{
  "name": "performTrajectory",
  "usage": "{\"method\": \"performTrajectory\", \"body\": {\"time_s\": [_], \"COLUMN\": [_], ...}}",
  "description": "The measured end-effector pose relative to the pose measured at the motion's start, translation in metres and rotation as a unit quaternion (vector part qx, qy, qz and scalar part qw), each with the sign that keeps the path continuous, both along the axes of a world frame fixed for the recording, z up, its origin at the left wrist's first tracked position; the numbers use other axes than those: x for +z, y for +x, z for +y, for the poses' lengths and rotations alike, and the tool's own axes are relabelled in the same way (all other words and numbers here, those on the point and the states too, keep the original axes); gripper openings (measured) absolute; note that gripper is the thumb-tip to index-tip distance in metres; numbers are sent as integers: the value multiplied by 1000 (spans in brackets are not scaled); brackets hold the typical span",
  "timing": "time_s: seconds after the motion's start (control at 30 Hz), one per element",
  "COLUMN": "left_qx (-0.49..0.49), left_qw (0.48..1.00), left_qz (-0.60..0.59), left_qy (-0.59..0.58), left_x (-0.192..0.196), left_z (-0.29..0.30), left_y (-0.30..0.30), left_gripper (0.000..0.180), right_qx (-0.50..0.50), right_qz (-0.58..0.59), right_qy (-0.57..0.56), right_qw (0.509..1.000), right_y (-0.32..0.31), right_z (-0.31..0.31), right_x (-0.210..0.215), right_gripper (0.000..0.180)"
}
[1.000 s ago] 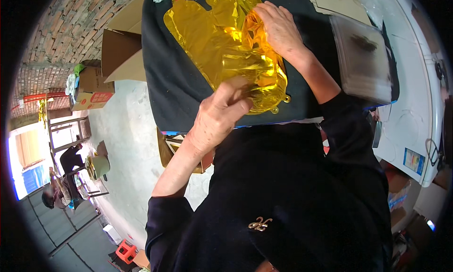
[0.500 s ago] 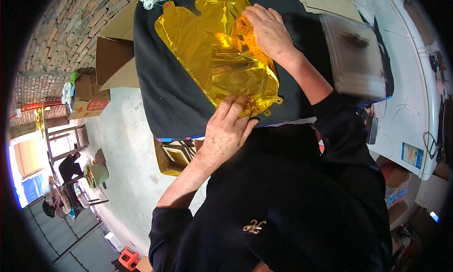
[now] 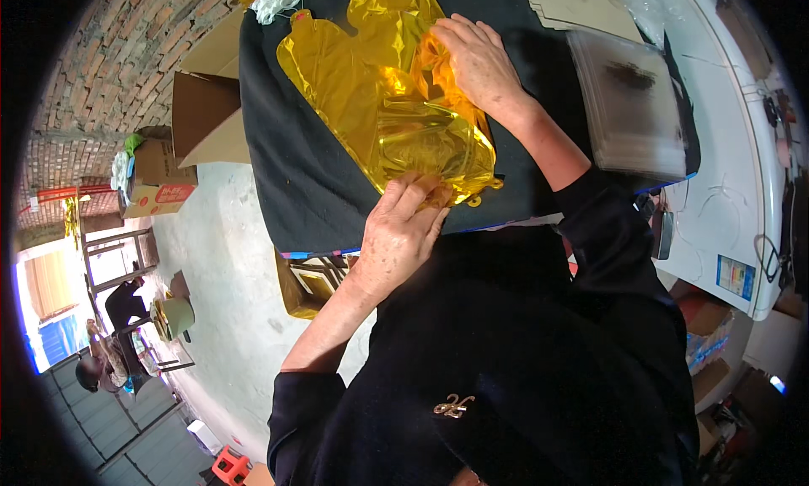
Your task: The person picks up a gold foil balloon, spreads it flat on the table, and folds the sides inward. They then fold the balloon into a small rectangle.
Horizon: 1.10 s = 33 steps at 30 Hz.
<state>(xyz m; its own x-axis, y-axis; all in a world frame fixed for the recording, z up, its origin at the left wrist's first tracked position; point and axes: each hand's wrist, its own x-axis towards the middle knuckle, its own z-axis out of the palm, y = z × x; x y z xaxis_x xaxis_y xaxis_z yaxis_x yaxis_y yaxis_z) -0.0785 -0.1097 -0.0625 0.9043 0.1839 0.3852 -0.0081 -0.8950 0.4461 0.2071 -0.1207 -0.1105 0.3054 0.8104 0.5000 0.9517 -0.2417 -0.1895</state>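
Foil (image 3: 333, 82), gold and shiny, is seen in the head view, spread flat over a black cloth (image 3: 291, 174), with rounded lobes turned to the far side and small tabs at the near right end. Its near end is gripped by the left hand (image 3: 396, 233), whose fingertips are gathered closely on the crumpled film by the cloth's near edge. Its right edge, bunched and orange in the light, is covered by the bent fingers of the right hand (image 3: 484, 69); whether it is pinched or only pressed there cannot be told.

Beside the foil's far left lobe, a white bundle (image 3: 276, 4) is placed. To the right, a stack of clear sleeves (image 3: 628, 115) is laid on the cloth, with pale card (image 3: 577, 6) set beyond it. The right side is bordered by a white surface (image 3: 733, 174). To the left, an open carton (image 3: 202, 111) is stood beside the cloth, and a second box (image 3: 160, 174) is seen farther off, near the brick wall (image 3: 101, 82). A red stool (image 3: 229, 467) is partly cut off at the lower left.
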Motion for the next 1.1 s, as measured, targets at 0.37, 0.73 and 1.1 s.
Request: {"method": "performTrajectory", "body": {"time_s": [0.37, 0.73, 1.1], "left_qx": [-5, -12, -20], "left_qw": [999, 999, 1000], "left_qz": [-29, -38, -20], "left_qy": [-25, -36, 0], "left_x": [-5, -3, -2], "left_z": [7, 10, 9], "left_y": [1, 1, -5], "left_gripper": [32, 25, 31], "right_qx": [9, 10, 12], "right_qz": [6, 21, 25], "right_qy": [17, 19, 14], "right_qw": [1000, 1000, 1000], "right_y": [1, -1, -1], "right_z": [-1, 0, -1], "right_x": [0, 4, 6], "right_gripper": [48, 45, 51]}}
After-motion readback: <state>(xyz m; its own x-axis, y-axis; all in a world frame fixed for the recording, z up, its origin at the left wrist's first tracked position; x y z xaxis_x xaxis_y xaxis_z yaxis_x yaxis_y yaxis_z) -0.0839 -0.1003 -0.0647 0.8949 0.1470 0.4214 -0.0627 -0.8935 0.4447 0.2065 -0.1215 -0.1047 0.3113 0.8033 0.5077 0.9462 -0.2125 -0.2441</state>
